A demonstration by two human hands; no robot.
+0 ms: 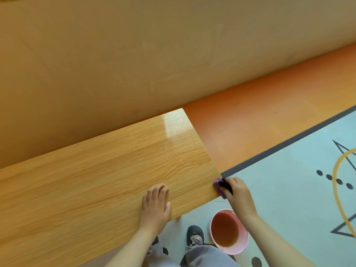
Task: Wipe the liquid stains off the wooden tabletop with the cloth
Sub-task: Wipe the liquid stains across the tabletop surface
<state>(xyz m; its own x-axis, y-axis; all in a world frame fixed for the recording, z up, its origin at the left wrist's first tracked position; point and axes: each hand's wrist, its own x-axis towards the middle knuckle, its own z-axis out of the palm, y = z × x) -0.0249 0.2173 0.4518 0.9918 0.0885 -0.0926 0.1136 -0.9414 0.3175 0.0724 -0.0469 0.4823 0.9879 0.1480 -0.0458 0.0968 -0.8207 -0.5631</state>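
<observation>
The pale wood-grain laminate worktop [107,170] carries a flat left hand [156,202] near its right front corner. A bunched purple cloth [218,186] touches its right edge. Beneath, a round pink plastic basin [229,231] stands on the light-blue patterned floor mat [285,185].

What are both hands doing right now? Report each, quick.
Left hand: open, flat on the table, holding nothing.
Right hand: closed on the purple cloth at the table's corner.
</observation>
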